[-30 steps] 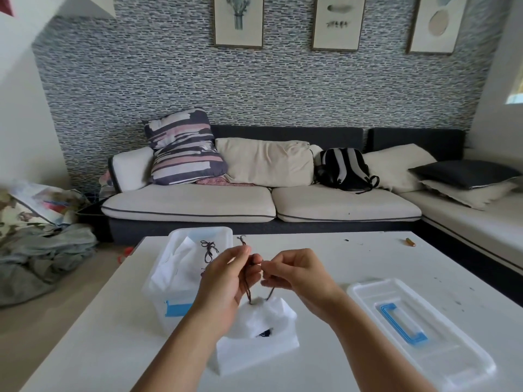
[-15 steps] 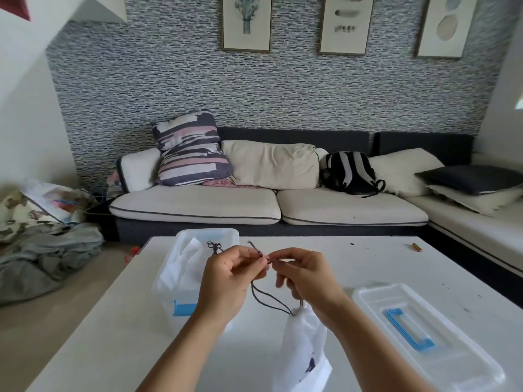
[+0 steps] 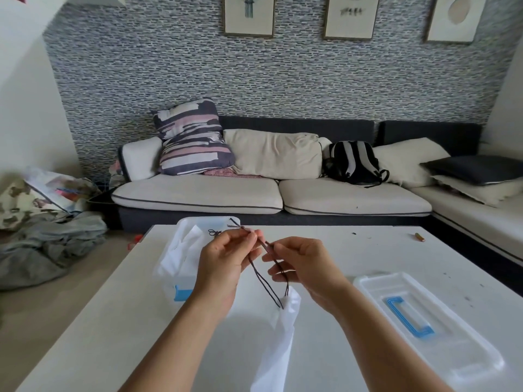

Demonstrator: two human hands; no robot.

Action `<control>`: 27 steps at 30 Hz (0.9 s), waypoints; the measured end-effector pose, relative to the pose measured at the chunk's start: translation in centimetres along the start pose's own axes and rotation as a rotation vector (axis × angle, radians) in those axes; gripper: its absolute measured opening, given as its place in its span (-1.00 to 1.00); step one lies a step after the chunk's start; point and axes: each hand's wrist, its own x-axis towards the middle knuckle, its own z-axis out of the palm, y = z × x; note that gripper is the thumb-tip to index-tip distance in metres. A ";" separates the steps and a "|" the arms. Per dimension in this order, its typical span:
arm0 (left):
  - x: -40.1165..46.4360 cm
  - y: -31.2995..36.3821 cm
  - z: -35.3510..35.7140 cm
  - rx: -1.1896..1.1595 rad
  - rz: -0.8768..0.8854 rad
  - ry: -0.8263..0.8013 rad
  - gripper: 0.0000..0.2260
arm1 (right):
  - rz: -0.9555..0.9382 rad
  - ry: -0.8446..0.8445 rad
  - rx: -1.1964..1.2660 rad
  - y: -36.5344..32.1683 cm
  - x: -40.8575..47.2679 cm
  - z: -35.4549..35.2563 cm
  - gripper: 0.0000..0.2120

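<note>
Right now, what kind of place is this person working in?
Most likely a home living room: a long sofa with cushions, framed pictures on the patterned wall, and a white table in front.

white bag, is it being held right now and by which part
Held by its dark drawstring, not the cloth: the left hand and right hand each pinch the string near its loose ends, and the white bag hangs below.

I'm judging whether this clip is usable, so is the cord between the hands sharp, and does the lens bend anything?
Head view: the dark cord is crisp down to the white bag, smeared at its ends by the left hand and right hand. Head view: wide-angle bending tilts the side walls. Head view: soft daylight, faint shadows on the table, no glare.
</note>
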 end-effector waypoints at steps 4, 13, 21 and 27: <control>0.1 0.2 0.1 -0.121 -0.092 -0.033 -0.86 | 0.018 0.006 0.119 -0.4 -0.3 0.4 -0.74; 0.0 0.0 0.5 -0.287 -0.329 0.015 -0.93 | 0.141 0.005 0.885 -0.9 0.2 -0.3 -0.69; 2.1 0.2 -2.3 -0.317 -0.285 0.278 -0.84 | 0.225 0.298 0.838 0.1 1.6 -3.3 -0.63; 4.5 2.0 -7.0 -0.072 -0.123 0.429 -0.81 | 0.224 0.444 0.644 -0.1 1.9 -8.1 -0.62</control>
